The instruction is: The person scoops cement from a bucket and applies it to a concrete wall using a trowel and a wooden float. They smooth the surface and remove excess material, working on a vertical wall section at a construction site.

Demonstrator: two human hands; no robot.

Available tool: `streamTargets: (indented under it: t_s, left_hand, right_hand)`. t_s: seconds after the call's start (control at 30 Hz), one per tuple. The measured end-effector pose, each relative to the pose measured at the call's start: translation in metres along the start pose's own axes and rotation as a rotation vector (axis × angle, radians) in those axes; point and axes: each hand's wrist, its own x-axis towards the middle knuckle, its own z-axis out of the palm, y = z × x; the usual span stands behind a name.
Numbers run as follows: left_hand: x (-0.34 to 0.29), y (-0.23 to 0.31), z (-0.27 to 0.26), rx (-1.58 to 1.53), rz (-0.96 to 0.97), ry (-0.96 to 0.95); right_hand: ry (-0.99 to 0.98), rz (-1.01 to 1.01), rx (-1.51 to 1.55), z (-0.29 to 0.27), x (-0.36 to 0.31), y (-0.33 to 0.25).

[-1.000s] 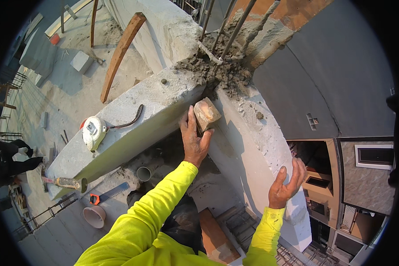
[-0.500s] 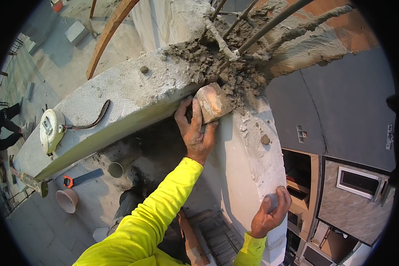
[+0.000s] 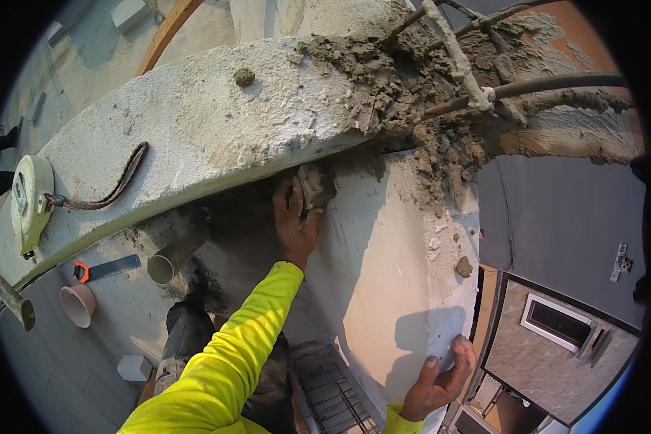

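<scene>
My left hand (image 3: 296,228), in a yellow sleeve, grips a broken brick chunk (image 3: 315,186). It holds the chunk low in the shaded inner corner where two pale block walls meet, below the top of the left wall (image 3: 188,116). Wet grey mortar (image 3: 441,155) is heaped on the corner above, around bent steel bars (image 3: 528,88). At the lower right, my right hand (image 3: 440,383) is by the edge of the right wall (image 3: 383,289), thumb and fingers apart with nothing in them.
A tape measure (image 3: 32,199) with a strap rests on the left wall; a mortar lump (image 3: 244,77) sits farther along. Below are a handsaw (image 3: 112,267), a pipe end (image 3: 162,267), a round pot (image 3: 78,304) and a hammer (image 3: 14,302). Cabinets (image 3: 550,347) show beyond the right wall.
My left hand has lowered the brick chunk from the top of the corner, beside the mortar, into the shade inside it. The view has shifted closer; my right hand stays by the right wall.
</scene>
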Motion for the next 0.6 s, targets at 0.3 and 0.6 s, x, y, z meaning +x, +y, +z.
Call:
streamTargets:
  t_s: [0.3, 0.6]
  left_hand:
    - [-0.053, -0.014, 0.007, -0.036, -0.716, 0.067]
    - [0.015, 0.018, 0.021, -0.570, -0.876, 0.179]
  right_hand:
    - [-0.147, -0.060, 0.012, -0.011, 0.003, 0.003]
    - [-0.278, -0.104, 0.149, -0.021, 0.008, 0.008]
